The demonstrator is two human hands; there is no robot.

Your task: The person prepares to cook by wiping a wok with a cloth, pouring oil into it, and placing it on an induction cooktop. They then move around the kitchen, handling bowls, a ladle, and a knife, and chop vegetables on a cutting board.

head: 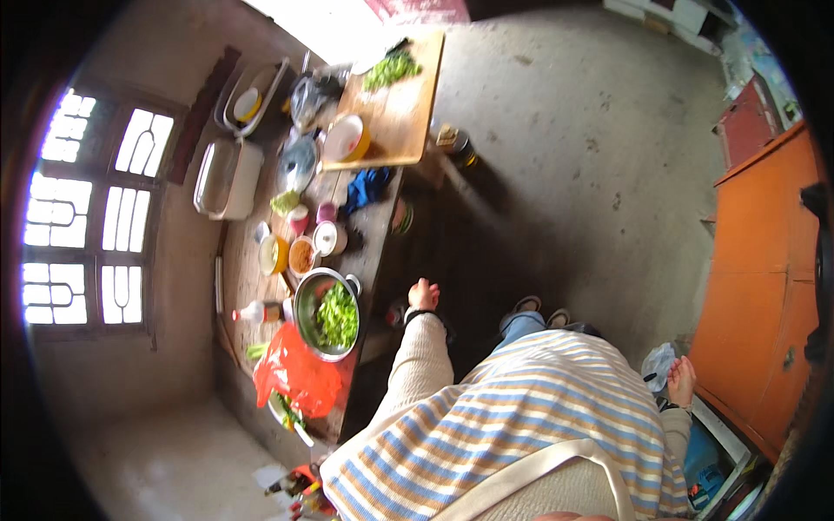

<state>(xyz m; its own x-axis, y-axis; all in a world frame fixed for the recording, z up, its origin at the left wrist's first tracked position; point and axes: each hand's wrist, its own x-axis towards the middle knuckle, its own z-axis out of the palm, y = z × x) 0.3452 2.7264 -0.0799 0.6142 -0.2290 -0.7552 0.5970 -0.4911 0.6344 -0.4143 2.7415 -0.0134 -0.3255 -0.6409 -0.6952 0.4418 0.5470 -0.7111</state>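
My left hand (424, 295) hangs in the air beside the wooden table (376, 260), its fingers loosely bent and nothing visible in it. Nearest to it on the table is a steel bowl (305, 325) of chopped green leaves (337, 316). Off to the right, my right hand (681, 381) is held out near the orange cabinet (749, 312), fingers half bent and holding nothing that I can see. A clear plastic bag (658, 366) shows just behind it. Against the bowl lies a red plastic bag (296, 374), partly covering some greens.
Along the table stand a white lidded pot (330, 238), a bowl of reddish-brown seasoning (302, 255), a yellow bowl (280, 254) and a bottle (260, 312). A cutting board (397, 124) with chopped greens overhangs the table edge. Below it, a dark bottle (464, 151) stands on the concrete floor (560, 130).
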